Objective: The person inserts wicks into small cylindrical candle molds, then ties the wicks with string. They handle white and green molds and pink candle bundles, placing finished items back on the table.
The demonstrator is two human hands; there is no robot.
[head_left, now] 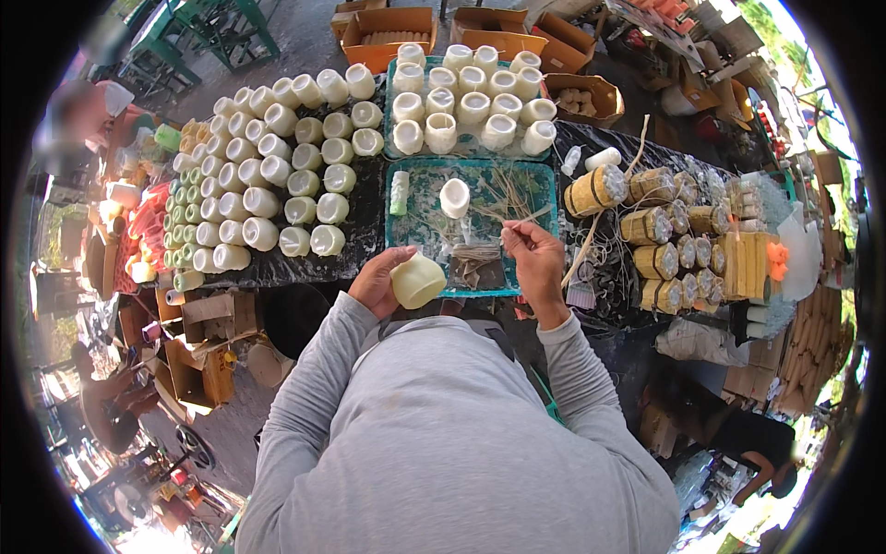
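My left hand (374,282) is closed around the side of a pale yellow, waxy cup-shaped piece (419,283), held tilted in front of my chest. Across from it, my right hand (539,263) pinches a thin pale strip (532,218) between thumb and fingertips. Both hands are at the near side of a teal tray (392,242). Inside the tray, a white waxy cup (455,198) stands near the middle, and a pale green cylinder (399,193) is at the left. A bundle of thin strips (476,252) lies near the front, with loose strands (512,192) behind it.
Rows of whitish cups (260,201) cover the table at left; a second teal tray (395,85) holds more behind. Yellow bundled cylinders (646,224) are at right. Cardboard boxes (386,33) stand at the back. A bending person (738,429) is at lower right.
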